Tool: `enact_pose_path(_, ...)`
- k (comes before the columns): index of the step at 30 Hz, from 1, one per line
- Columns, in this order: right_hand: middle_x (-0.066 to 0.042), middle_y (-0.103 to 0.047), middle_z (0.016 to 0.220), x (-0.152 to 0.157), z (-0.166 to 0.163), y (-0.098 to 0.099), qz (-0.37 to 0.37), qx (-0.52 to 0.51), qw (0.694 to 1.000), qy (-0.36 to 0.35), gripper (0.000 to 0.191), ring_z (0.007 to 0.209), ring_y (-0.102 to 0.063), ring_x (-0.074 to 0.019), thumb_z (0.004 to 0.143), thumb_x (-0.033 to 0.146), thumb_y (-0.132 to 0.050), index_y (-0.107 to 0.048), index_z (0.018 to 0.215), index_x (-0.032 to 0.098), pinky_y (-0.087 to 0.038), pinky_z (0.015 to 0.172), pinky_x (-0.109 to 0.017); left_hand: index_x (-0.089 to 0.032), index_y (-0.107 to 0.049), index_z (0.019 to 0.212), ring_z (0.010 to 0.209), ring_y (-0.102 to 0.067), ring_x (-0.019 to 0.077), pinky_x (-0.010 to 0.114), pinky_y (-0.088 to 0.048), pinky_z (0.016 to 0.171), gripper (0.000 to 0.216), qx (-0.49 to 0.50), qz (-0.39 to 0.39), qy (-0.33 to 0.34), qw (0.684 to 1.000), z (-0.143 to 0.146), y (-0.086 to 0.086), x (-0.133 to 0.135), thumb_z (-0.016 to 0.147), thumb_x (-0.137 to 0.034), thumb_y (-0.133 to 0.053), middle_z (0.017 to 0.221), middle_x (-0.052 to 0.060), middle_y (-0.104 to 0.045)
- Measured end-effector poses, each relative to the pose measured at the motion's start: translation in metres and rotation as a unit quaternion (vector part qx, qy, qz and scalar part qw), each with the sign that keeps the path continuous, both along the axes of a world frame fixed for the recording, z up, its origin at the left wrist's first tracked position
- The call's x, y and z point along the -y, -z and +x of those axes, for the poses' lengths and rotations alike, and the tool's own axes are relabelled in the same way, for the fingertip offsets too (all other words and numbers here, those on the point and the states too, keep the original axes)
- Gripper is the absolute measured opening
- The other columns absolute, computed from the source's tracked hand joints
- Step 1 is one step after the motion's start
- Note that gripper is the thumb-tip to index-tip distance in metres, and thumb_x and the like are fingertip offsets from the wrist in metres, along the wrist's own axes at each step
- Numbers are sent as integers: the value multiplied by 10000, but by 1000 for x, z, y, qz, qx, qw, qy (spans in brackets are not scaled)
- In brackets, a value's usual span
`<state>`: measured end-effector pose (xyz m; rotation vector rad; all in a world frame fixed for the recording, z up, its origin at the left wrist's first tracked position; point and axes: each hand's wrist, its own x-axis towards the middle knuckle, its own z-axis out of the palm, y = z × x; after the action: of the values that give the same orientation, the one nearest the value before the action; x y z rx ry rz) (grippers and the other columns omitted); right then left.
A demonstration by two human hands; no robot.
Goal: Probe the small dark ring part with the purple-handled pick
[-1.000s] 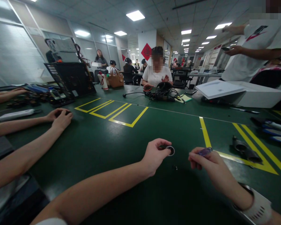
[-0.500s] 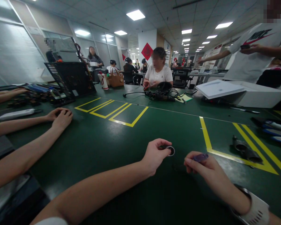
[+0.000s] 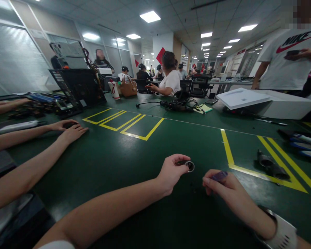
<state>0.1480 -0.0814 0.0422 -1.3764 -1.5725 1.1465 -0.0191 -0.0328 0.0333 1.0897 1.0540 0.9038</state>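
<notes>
My left hand (image 3: 172, 173) is closed on a small round metal part (image 3: 191, 167); its pale ring-shaped end faces right and its body is hidden in the fingers. My right hand (image 3: 223, 185), wearing a watch, pinches a purple-handled screwdriver (image 3: 219, 176). The handle's back end points up and right over the knuckles; the shaft is hard to make out against the table. A gap separates the two hands, both just above the green table (image 3: 134, 162). Between and below them lies a small dark speck (image 3: 194, 188), too blurred to name.
Two dark cylindrical parts (image 3: 279, 171) lie by yellow tape on the right. A white box (image 3: 287, 105) and tangled black cables (image 3: 175, 103) stand farther back. At left, a co-worker's hands (image 3: 73, 133) rest near a dark computer case (image 3: 77, 86). Other people are beyond the table.
My right hand has shifted slightly left with the screwdriver; my left hand has barely moved. The co-worker's fingers at left have spread. The seated person opposite has turned left; the standing person has lowered an arm.
</notes>
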Motion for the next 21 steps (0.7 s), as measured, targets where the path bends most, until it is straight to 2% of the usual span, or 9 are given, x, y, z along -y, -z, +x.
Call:
enact_pose_path(4,-3,-584,495,-2,4,4,-17,-163,984,67,239,475,-517,-136,721,383,-632,-625,602,175,-377,454,-248,-112,-630,994,959,-603,187,355,-480,884,352,22,-15,6,1000,-1,-5,2,694,64,-577,1016,89,-650)
enact_pose_path(7,-18,-615,551,0,8,2,61,-212,970,101,217,523,-546,-147,736,369,-645,-642,621,185,-426,473,-249,-122,-631,996,966,-607,191,369,-487,892,358,45,-22,13,999,-2,-3,2,695,64,-580,1028,86,-645)
enact_pose_path(9,-28,-645,619,3,9,1,134,-168,972,92,194,592,-581,-164,778,357,-624,-664,675,198,-464,523,-262,-128,-633,987,952,-614,190,378,-495,890,346,66,-21,18,997,-2,0,1,697,57,-588,1026,83,-642)
enact_pose_path(12,-33,-662,708,9,7,-2,223,-42,973,38,151,670,-609,-177,847,292,-564,-662,760,216,-484,587,-282,-139,-638,956,964,-615,191,386,-497,894,320,90,-4,26,996,-2,4,1,690,37,-617,1042,78,-642)
enact_pose_path(15,-37,-644,728,14,3,-4,290,47,956,-11,138,661,-599,-178,876,226,-514,-621,789,214,-484,585,-296,-143,-642,910,987,-609,201,391,-497,886,289,93,16,27,995,-2,5,2,673,23,-637,1072,78,-638)
enact_pose_path(21,-52,-621,819,19,0,-3,366,138,917,-75,170,752,-596,-187,867,109,-497,-574,967,224,-498,642,-320,-129,-627,844,954,-619,213,402,-497,855,237,92,33,14,995,2,2,5,654,12,-630,1043,85,-641)
